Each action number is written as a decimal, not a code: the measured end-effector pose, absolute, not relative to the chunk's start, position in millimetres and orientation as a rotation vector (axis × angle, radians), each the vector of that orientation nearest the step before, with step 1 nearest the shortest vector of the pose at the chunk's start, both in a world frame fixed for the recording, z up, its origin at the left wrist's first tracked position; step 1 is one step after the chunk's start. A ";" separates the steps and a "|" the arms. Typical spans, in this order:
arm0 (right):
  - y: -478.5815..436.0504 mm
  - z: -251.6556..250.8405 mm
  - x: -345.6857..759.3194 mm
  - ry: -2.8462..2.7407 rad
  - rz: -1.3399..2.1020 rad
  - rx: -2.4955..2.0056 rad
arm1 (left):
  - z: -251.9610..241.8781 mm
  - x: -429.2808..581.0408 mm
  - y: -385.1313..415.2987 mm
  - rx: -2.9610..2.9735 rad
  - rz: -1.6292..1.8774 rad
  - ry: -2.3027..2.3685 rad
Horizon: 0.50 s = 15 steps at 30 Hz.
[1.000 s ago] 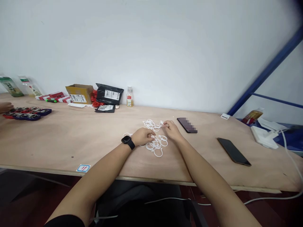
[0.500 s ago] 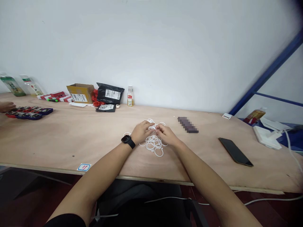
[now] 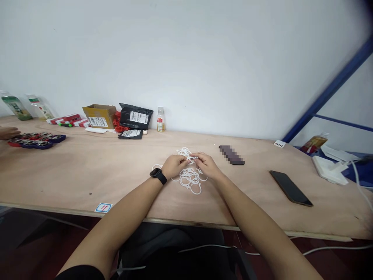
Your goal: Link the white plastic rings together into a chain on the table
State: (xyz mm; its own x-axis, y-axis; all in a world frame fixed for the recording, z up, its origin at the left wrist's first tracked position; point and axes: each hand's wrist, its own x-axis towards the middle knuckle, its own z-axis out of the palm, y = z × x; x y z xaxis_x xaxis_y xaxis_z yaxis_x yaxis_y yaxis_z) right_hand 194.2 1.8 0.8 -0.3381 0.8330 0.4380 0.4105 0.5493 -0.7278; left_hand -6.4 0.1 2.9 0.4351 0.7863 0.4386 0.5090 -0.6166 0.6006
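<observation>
At the table (image 3: 122,167), fingers (image 3: 200,154) of my left hand (image 3: 174,166) and right hand (image 3: 207,166) pinch a white ring (image 3: 191,158) (loose rings (image 3: 190,178) nearby).

Blue-bordered sticker (image 3: 103,207), red strokes like 11, at table (image 3: 72,179) edge, black parcel (image 3: 125,113) label (image 3: 140,117) unreadable

A pile of thin white rings (image 3: 190,177) lies on the wooden table (image 3: 122,167), the loops crossing each other. A smaller bunch of rings (image 3: 183,151) lies just behind it.
</observation>
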 end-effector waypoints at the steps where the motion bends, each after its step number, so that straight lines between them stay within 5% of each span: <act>1: 2.1 -0.6 193.9 -1.932 0.694 -1.007 | 2.3 -6.4 0.3 2.293 1.003 1.097; 15: 6.2 -1.6 193.6 -1.768 0.886 -1.025 | 3.1 -3.9 -3.8 2.262 0.959 1.049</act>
